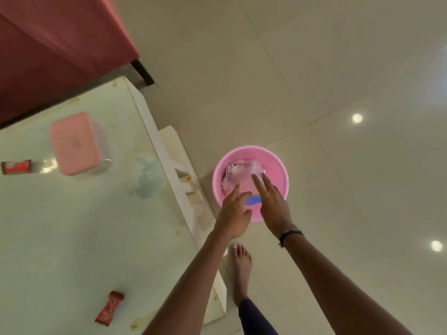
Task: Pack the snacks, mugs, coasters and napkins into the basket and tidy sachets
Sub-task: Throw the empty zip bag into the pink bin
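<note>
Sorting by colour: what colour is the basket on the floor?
Pink basket, clearest in the head view.

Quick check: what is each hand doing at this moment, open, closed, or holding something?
Left hand: open, fingers spread over the pink basket, holding nothing.
Right hand: open, fingers extended onto the clear wrapper in the basket, not gripping it.

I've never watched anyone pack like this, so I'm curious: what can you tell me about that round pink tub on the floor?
The round pink plastic tub stands upright on the pale tiled floor, just beside the white table's corner. Its rim is smooth and glossy. Inside lie crinkly clear wrappers and something blue, partly hidden. Both hands reach over its near side: the left hand and right hand, fingers spread, holding nothing visible.
</note>
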Tool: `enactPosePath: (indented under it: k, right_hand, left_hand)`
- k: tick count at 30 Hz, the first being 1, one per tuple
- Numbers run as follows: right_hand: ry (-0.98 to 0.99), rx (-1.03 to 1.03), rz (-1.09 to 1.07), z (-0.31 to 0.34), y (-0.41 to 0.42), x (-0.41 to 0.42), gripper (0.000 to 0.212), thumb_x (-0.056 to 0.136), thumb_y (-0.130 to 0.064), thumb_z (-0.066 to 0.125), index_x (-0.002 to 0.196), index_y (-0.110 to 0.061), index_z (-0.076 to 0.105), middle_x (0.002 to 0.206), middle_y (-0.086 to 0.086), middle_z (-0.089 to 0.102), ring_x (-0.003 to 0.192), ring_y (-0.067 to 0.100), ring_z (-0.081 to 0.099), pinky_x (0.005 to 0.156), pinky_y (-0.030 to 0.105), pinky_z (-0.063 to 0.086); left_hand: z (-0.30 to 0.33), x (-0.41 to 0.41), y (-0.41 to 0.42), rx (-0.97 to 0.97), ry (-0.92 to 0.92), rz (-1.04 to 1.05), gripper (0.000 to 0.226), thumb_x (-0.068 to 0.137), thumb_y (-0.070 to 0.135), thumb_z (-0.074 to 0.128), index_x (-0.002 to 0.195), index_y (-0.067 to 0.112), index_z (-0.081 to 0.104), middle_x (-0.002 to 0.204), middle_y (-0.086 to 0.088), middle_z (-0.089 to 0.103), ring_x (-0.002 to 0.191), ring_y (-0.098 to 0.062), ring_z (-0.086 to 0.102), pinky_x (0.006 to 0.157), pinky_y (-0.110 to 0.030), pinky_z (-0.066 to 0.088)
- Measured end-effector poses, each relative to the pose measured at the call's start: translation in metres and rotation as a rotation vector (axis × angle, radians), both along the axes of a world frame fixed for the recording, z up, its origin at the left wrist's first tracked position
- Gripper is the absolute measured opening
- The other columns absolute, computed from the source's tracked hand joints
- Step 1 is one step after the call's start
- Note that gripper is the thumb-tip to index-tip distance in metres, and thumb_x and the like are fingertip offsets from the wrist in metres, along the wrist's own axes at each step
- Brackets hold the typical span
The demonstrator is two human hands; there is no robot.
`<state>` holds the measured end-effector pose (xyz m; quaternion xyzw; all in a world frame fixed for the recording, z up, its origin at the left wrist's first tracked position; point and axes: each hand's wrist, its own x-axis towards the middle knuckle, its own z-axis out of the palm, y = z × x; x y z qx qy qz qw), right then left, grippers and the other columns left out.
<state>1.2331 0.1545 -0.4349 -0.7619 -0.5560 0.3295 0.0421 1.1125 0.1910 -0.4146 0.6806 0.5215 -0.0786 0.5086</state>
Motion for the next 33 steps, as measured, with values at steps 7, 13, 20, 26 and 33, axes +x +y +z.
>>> enactPosePath:
  k: [7, 13, 20, 26, 33]
  right_hand:
    - [-0.235, -0.251, 0.213, -0.083, 0.020, 0.005, 0.068, 0.092, -0.001, 0.041, 0.150, -0.021, 0.012, 0.161, 0.007, -0.005, 0.139, 0.032, 0.022, 0.097, 0.040, 0.049]
    - [-0.181, -0.322, 0.222, -0.101, 0.027, 0.011, 0.077, 0.087, -0.016, 0.061, 0.148, -0.030, 0.017, 0.160, 0.008, -0.007, 0.140, 0.034, 0.019, 0.103, 0.046, 0.043]
    - [0.013, 0.254, -0.258, -0.031, 0.017, -0.002, 0.045, 0.088, -0.020, 0.061, 0.129, -0.011, 0.045, 0.148, 0.013, 0.037, 0.134, 0.031, 0.038, 0.105, 0.043, 0.042]
    - [0.079, 0.341, -0.512, 0.051, 0.010, -0.020, 0.037, 0.088, -0.003, 0.053, 0.121, -0.014, 0.044, 0.124, 0.002, 0.053, 0.107, 0.022, 0.058, 0.071, 0.031, 0.050]
    - [0.219, 0.372, -0.358, 0.152, 0.024, -0.106, 0.026, 0.095, -0.003, 0.045, 0.119, -0.013, 0.049, 0.113, 0.001, 0.064, 0.091, 0.018, 0.065, 0.070, 0.027, 0.053]
  left_hand:
    - [-0.056, 0.004, 0.011, 0.047, 0.110, -0.200, 0.047, 0.094, 0.018, 0.049, 0.139, 0.018, 0.037, 0.157, -0.006, 0.019, 0.142, -0.028, 0.023, 0.116, -0.042, 0.026]
    - [-0.071, -0.001, 0.019, 0.024, 0.116, -0.167, 0.047, 0.094, 0.016, 0.046, 0.140, 0.018, 0.034, 0.157, -0.005, 0.018, 0.143, -0.027, 0.019, 0.114, -0.043, 0.025]
    - [-0.022, -0.013, 0.026, 0.061, 0.021, 0.032, 0.045, 0.093, 0.011, 0.045, 0.137, 0.014, 0.038, 0.151, -0.003, 0.033, 0.134, -0.027, 0.035, 0.107, -0.042, 0.038]
    - [0.050, -0.038, 0.034, 0.106, -0.096, 0.223, 0.041, 0.091, 0.008, 0.046, 0.131, 0.016, 0.044, 0.137, -0.002, 0.049, 0.123, -0.021, 0.047, 0.100, -0.037, 0.044]
    - [0.141, -0.113, 0.034, 0.143, -0.192, 0.373, 0.034, 0.092, 0.012, 0.047, 0.124, 0.022, 0.048, 0.126, 0.005, 0.058, 0.107, -0.012, 0.057, 0.091, -0.026, 0.047]
